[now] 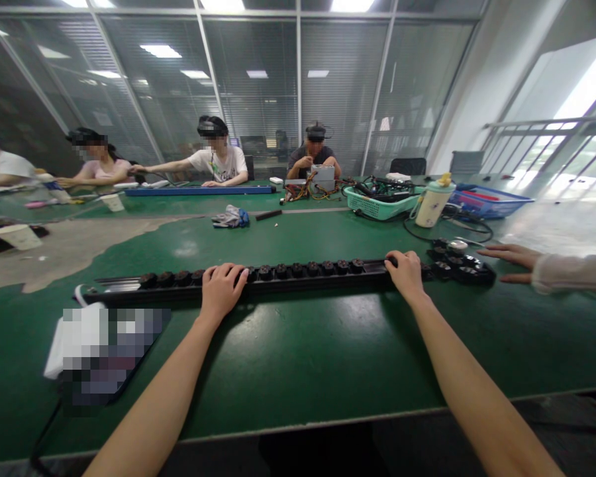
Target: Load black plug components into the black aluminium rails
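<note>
A long black rail lies across the green table in front of me, with a row of round black pieces along its top. My left hand lies over the left-centre part of the rail, its fingers curled round the rail and the pieces beneath, which it hides. Toward the rail's right end, my right hand pinches a small black piece between thumb and fingers, at the rail's top. Past that end sits a cluster of loose round black pieces, some with shiny centres.
A co-worker's hand reaches in from the right beside the cluster. A phone-like slab and white box lie left. Behind are a green basket, a cream bottle, gloves and a blue bar. Several people sit opposite.
</note>
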{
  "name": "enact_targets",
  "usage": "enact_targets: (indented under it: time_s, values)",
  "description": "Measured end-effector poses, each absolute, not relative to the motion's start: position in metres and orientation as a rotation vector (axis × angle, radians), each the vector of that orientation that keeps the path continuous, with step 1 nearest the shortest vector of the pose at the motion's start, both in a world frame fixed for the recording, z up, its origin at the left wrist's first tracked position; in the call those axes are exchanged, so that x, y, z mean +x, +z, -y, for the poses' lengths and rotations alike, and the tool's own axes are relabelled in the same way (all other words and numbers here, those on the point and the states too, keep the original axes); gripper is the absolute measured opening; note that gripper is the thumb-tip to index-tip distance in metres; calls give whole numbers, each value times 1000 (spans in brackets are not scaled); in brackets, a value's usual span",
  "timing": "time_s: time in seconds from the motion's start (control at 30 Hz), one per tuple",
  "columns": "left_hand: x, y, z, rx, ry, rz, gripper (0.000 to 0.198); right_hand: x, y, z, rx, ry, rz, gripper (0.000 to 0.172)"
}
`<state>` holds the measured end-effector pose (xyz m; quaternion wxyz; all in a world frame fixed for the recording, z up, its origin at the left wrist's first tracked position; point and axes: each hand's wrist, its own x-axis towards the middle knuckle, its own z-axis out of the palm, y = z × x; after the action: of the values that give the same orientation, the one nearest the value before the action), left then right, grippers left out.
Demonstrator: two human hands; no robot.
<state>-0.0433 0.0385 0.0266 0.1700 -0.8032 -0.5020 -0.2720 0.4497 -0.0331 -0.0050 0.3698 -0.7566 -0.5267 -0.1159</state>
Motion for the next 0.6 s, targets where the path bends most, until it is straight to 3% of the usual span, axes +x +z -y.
enact_targets:
  time_s: [0.6]
  values:
    - [-43,27,-37,-2299,-794,1442,44,468,-10,35,-1992,-356,1261,30]
